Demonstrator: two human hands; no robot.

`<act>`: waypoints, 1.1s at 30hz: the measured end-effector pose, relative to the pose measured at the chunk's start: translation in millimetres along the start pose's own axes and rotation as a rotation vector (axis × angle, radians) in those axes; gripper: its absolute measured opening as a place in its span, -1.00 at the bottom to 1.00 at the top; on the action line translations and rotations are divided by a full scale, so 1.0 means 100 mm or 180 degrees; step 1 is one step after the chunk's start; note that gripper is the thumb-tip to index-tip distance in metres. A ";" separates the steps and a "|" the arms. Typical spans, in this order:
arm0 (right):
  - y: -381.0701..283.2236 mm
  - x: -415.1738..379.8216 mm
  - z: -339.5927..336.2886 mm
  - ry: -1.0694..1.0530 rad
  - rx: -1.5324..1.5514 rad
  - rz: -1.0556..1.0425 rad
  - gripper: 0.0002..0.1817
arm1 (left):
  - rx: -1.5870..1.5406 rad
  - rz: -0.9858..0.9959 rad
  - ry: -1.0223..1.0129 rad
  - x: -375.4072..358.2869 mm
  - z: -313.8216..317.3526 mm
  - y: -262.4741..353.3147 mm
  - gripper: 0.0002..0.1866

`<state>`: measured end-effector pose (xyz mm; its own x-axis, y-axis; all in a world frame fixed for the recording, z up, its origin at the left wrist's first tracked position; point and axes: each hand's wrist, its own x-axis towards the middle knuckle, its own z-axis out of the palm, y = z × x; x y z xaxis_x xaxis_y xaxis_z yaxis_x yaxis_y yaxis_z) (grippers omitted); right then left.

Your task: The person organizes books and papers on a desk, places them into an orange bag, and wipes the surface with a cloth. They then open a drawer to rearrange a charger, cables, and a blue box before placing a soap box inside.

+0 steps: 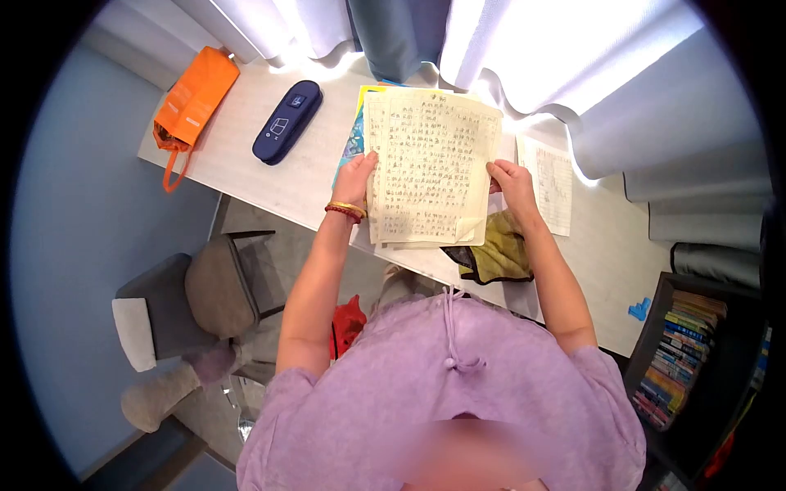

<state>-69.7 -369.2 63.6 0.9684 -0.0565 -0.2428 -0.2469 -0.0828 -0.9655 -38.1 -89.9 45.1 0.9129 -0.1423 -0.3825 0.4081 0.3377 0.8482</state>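
Currently: thin yellowed handwritten paper sheets (430,168), rectangular, creased; left hand (354,178) & right hand (514,184) each clasp opp. side edges, above pale desk's (270,176) near edge.

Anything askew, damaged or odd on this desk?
The handwritten yellowed sheets held by both hands have a folded lower right corner. A crumpled olive-yellow cloth hangs over the white desk's near edge.

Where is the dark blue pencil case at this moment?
In the head view, the dark blue pencil case lies on the white desk at upper left, between the orange bag and the handwritten sheets the person holds.
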 end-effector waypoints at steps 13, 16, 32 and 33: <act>0.30 0.10 -0.27 0.0755 0.0685 0.0141 -0.75 | 0.0172 0.0147 0.0087 -0.02 -0.01 -0.02 -0.73; 0.35 0.11 -0.67 0.0871 0.1102 0.0109 -0.81 | 0.0189 0.0203 0.0093 0.01 -0.03 -0.06 -0.73; 0.39 -0.03 -0.46 0.0377 0.1371 0.0343 -0.81 | 0.0357 0.0202 0.0048 0.05 -0.03 -0.06 -0.74; 0.39 -0.01 -0.30 0.0387 0.1012 0.0377 -0.84 | 0.0433 0.0211 0.0075 0.03 -0.02 -0.05 -0.73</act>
<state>-81.7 -402.5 29.0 0.9178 -0.1668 -0.3603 -0.3156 0.2441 -0.9170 -37.5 -90.3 38.9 0.9381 -0.1013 -0.3311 0.3456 0.2161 0.9131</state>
